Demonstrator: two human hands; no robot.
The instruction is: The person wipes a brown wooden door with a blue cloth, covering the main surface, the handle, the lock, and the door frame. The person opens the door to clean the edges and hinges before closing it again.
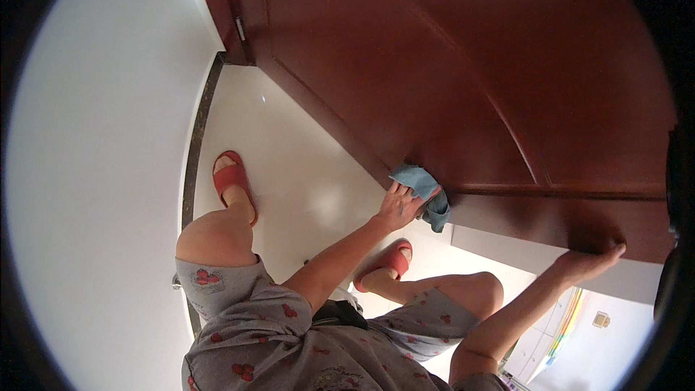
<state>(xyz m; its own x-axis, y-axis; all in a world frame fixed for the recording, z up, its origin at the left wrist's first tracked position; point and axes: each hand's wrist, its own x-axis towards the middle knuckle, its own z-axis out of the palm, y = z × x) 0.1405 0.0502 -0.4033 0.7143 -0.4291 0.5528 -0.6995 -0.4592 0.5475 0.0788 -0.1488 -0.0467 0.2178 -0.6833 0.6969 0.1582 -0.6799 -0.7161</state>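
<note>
A dark red-brown wooden door (467,98) with curved moulding stands open before me. My left hand (402,207) holds a blue-grey cloth (421,182) against the door's face near its lower corner; part of the cloth hangs beside the fingers. Farther right, my right hand (592,265) rests at the door's outer edge, with its thumb extended; its other fingers are largely hidden behind the palm, and whether they grip the edge is unclear.
A white wall (108,163) with a dark skirting strip (196,146) runs along the left. My feet, in red slippers (230,176), stand apart on a glossy pale floor (293,157). White cabinets (535,347) and a wall switch (601,319) show at the lower right.
</note>
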